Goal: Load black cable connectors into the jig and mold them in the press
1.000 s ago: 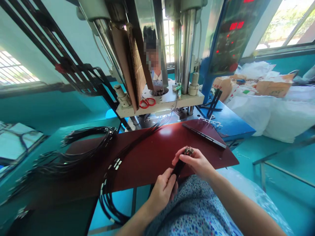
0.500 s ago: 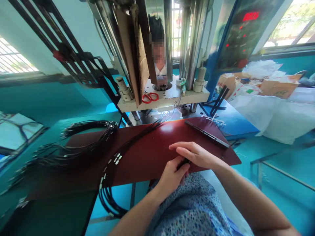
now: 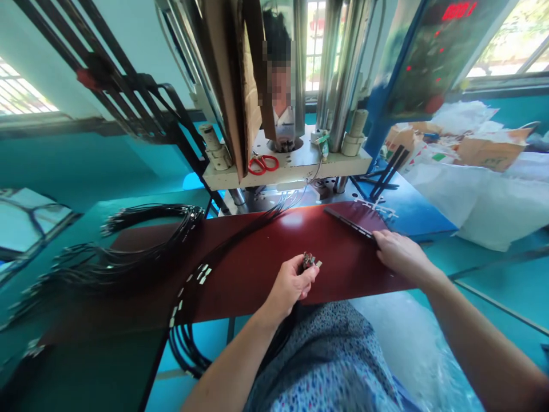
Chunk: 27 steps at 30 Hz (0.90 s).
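Note:
My left hand (image 3: 288,289) is closed around a bunch of black cables, whose metal connector ends (image 3: 311,261) stick up past the thumb. Below the fist the dark cables hang down beside my lap. My right hand (image 3: 398,252) reaches to the right side of the dark red board (image 3: 253,274), its fingers closed on the near end of a long dark slotted bar (image 3: 348,222). The bar lies slanting on the board. Further left, another strand of black cables (image 3: 231,243) with pale connectors runs from the press over the board's front edge.
A press (image 3: 287,171) stands behind the board, with red-handled scissors (image 3: 263,165) on its plate. Coiled black cables (image 3: 171,232) lie at left. White cross-shaped pieces (image 3: 380,209) sit at the back right, near large white bags (image 3: 493,200). Another person is behind the press.
My hands have parted. The right moved right and took hold of the dark bar's end; the left turned up, so the connector ends now show.

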Each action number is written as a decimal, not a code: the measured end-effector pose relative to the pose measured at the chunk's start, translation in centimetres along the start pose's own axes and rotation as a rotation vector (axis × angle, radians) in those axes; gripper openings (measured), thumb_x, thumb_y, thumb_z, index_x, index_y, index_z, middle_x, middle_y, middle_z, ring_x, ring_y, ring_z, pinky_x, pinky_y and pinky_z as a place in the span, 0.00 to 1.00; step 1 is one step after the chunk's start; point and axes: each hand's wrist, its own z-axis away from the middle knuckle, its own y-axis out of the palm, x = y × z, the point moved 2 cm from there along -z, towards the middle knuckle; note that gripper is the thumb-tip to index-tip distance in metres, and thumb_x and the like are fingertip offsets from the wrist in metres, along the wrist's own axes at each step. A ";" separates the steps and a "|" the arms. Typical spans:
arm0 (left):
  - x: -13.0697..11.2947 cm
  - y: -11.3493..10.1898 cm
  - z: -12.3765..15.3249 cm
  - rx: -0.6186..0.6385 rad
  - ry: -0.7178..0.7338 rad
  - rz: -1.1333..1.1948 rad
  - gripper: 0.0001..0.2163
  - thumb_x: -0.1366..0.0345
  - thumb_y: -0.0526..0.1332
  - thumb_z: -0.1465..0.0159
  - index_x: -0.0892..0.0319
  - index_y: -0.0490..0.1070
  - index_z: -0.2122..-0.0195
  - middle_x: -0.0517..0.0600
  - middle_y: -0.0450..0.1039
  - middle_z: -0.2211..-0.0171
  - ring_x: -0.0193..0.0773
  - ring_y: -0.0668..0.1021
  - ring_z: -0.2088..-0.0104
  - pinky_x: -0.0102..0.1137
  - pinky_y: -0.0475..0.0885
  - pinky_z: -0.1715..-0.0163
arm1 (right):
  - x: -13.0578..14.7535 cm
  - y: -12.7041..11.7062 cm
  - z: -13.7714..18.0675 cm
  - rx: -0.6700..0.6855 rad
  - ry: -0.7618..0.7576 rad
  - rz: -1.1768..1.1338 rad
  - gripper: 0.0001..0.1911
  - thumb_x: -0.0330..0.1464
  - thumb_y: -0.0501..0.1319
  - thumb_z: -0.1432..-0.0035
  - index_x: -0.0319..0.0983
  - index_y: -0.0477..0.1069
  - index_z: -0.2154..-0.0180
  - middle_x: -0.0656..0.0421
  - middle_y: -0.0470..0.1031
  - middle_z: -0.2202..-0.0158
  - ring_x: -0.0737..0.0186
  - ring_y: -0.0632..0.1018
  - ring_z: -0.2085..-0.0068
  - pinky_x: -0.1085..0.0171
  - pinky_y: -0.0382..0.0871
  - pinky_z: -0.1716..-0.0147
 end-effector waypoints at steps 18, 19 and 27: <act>1.5 1.4 -2.0 -0.011 0.038 -0.288 0.13 0.55 0.62 0.48 0.61 0.67 0.75 0.41 0.57 0.85 0.25 0.59 0.85 0.24 0.52 0.85 | 8.8 3.4 2.9 0.001 0.167 -1.691 0.23 0.49 0.54 0.45 0.38 0.69 0.56 0.66 0.64 0.84 0.71 0.62 0.89 0.70 0.52 0.92; 1.6 1.4 -2.1 -0.006 0.044 -0.304 0.12 0.56 0.62 0.47 0.61 0.69 0.74 0.41 0.58 0.85 0.26 0.60 0.84 0.24 0.53 0.84 | 9.0 3.4 2.9 -0.004 0.182 -1.686 0.24 0.49 0.55 0.46 0.37 0.69 0.56 0.66 0.64 0.84 0.70 0.62 0.89 0.70 0.53 0.92; 1.8 1.4 -2.4 -0.006 0.078 -0.382 0.09 0.61 0.60 0.45 0.62 0.69 0.75 0.42 0.61 0.83 0.26 0.61 0.83 0.24 0.56 0.81 | 8.9 4.3 2.9 -0.041 0.132 -1.596 0.23 0.46 0.57 0.46 0.38 0.71 0.55 0.65 0.65 0.83 0.70 0.63 0.88 0.68 0.55 0.91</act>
